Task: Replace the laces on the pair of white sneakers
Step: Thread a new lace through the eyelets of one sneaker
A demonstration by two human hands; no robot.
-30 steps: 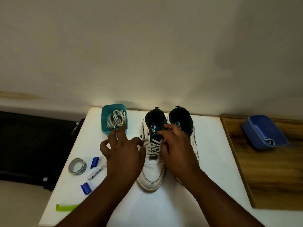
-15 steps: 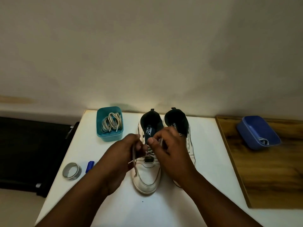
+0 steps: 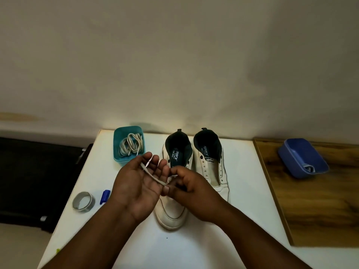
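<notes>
white sneakers (image 3: pixel 211 167), dark linings | teal tub (image 3: pixel 118 152) | blue tray (image 3: pixel 291 158) | grey tape (image 3: pixel 83 201)

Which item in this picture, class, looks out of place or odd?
The right sneaker stands with bare eyelets and no lace, while the left sneaker is being worked on: a lace lies across the open left hand and the right hand pinches it. Nothing spilled or damaged.
</notes>
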